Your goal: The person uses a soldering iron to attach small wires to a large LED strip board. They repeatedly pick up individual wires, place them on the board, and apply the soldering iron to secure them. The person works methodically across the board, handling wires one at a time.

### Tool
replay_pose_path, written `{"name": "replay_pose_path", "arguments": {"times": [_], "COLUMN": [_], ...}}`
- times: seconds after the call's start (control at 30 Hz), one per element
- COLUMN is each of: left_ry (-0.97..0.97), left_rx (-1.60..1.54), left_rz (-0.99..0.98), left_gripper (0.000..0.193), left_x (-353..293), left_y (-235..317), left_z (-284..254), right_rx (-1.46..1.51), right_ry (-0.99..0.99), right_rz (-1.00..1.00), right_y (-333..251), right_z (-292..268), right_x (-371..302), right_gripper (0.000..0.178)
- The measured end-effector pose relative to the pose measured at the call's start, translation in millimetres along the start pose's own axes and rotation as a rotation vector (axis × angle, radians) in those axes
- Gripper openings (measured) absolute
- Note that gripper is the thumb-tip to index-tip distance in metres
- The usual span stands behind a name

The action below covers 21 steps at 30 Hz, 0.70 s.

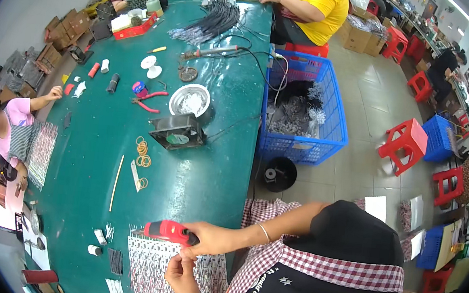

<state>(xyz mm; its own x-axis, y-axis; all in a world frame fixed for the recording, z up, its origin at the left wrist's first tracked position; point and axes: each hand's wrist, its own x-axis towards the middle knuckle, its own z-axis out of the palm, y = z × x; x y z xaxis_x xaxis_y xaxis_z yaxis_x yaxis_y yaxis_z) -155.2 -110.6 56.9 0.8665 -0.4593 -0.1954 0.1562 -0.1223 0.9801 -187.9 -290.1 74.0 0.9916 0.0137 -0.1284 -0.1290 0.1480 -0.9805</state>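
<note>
My right hand [209, 240], with a thin light bangle at its wrist, is wrapped round a red and black hand-held tool [164, 230] whose exact kind I cannot make out. The tool's narrow end points left, over the far edge of a mat-like array of small white and reddish parts in close rows [153, 276]. Just below it, my left hand [183, 279], wearing a red bead bracelet, hovers over the array with thumb and fingers pinched. Whatever those fingertips may hold is too small to tell.
On the green table [84, 170] lie a thin wooden stick [116, 182], orange rings [142, 147], a black fan [177, 131], a metal bowl [190, 101] and red-handled pliers [150, 101]. A blue crate [303, 137] stands beside the table. Several people work around it.
</note>
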Motion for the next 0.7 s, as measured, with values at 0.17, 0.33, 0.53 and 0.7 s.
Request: {"name": "replay_pose_path", "arguments": {"times": [0.17, 0.33, 0.53, 0.7], "left_ry": [0.01, 0.026, 0.037, 0.032], "left_rx": [-0.069, -0.049, -0.037, -0.052], "left_rz": [0.002, -0.013, -0.002, -0.012], "left_gripper": [0.009, 0.007, 0.006, 0.006], "left_x": [-3, -7, -9, -9], "left_y": [-3, 18, 12, 13], "left_z": [7, 15, 16, 14], "right_rx": [-0.313, -0.243, -0.306, -0.284], "right_ry": [0.092, -0.014, 0.046, 0.056], "right_rz": [-0.174, -0.028, -0.074, -0.092], "right_y": [3, -24, -11, -6], "right_z": [8, 4, 9, 12], "right_x": [-9, -13, -13, -10], "right_gripper": [0.048, 0.044, 0.05, 0.045]}}
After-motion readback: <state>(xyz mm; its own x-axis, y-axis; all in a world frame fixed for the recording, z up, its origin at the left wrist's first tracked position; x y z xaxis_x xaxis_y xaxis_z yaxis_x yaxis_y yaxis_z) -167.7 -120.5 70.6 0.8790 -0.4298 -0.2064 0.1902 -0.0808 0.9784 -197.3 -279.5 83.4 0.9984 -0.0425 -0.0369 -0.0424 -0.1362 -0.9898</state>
